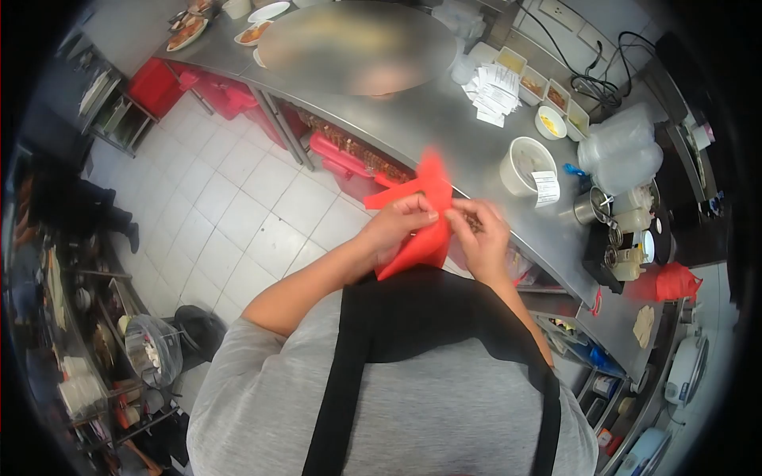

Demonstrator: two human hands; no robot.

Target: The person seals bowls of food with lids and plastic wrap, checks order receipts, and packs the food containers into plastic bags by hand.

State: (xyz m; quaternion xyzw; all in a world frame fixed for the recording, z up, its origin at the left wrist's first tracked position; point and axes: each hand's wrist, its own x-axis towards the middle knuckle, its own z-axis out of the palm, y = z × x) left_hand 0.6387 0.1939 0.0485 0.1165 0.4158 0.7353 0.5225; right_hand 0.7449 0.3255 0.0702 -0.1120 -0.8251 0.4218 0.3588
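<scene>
In front of my apron, a bright red plastic bag [429, 238] hangs between my two hands, with one end pointing up and blurred. My left hand [397, 226] pinches the bag from the left, thumb and fingers pressed together on it. From the right, my right hand [482, 236] grips the bag near the same spot, its fingers curled. The fingertips of both hands almost meet. Close by on the steel counter [444, 147] stands a round white tub [525, 165] with a printed slip [546, 189] on its side.
Paper slips [494, 89] lie on the counter beside small food tubs [533, 82] and a white bowl [550, 123]. Clear plastic containers [623, 151] are stacked at the right. Below the counter are pink-red bins [341, 159]. A lined bin [152, 349] stands at lower left.
</scene>
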